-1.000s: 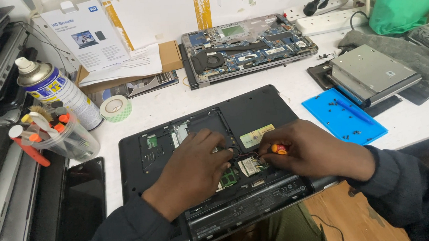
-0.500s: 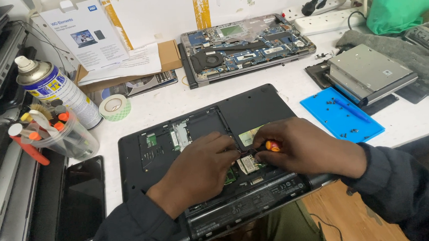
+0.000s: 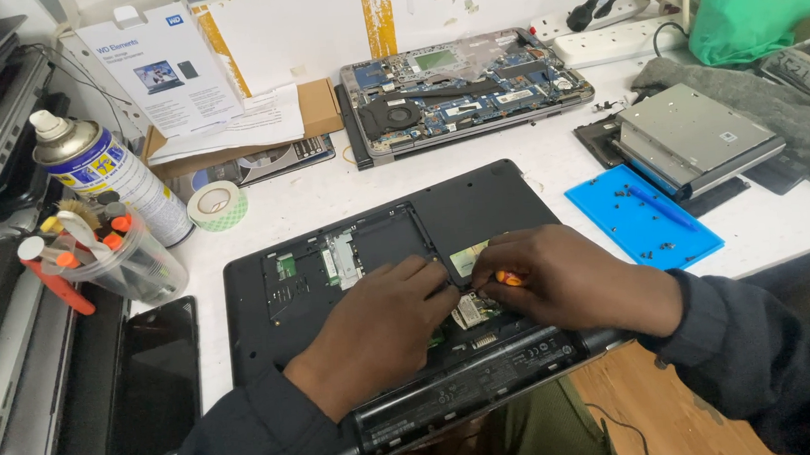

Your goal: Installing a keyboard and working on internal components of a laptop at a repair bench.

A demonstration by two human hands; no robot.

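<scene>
A black laptop [image 3: 479, 204] lies upside down in front of me, its bottom cover off and green circuit boards showing. My left hand [image 3: 374, 328] rests flat on the open bay, fingertips touching a small card [image 3: 474, 309] in the middle. My right hand [image 3: 567, 278] is closed around a small screwdriver with an orange handle [image 3: 511, 278], its tip hidden at the card's edge. The two hands' fingertips almost meet over the card.
A second opened laptop [image 3: 462, 93] sits behind. A blue tray with screws [image 3: 643, 218] and an optical drive [image 3: 699, 134] lie right. A spray can [image 3: 106, 171], tool cup [image 3: 121, 259], tape roll [image 3: 217, 205], and dark tablet [image 3: 155, 383] are left.
Both hands have shifted slightly left and closer together over the small card; the right hand's screwdriver stays in its grip. The view has moved a little.
</scene>
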